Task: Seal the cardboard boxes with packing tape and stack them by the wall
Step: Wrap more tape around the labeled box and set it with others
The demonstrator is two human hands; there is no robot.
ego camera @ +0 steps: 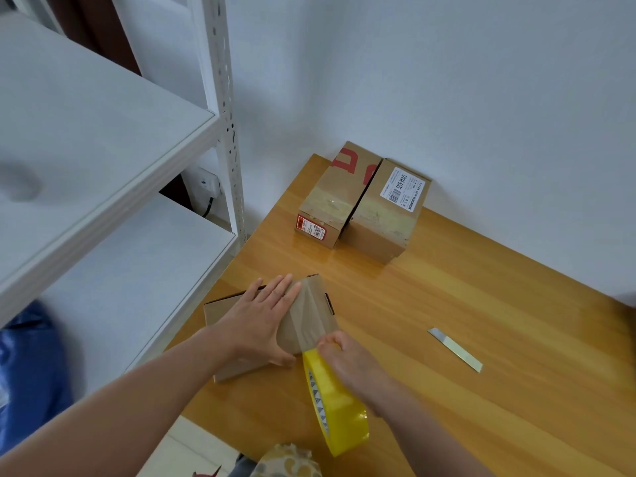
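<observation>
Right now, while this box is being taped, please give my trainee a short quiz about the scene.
1. True or false: the left hand lies flat on the box being taped.
2. How many sealed boxes stand by the wall? A one, B two, C three.
3. Fill in: the right hand holds a yellow ____.
Key: 1 true; 2 B; 3 tape roll.

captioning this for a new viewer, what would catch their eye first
The yellow packing tape roll at the front of the wooden table stands out most: the right hand grips it, a strip running from it over a small cardboard box that the left hand presses flat. Behind, a red-printed box and a white-labelled box sit side by side at the wall; a metal blade lies to the right.
</observation>
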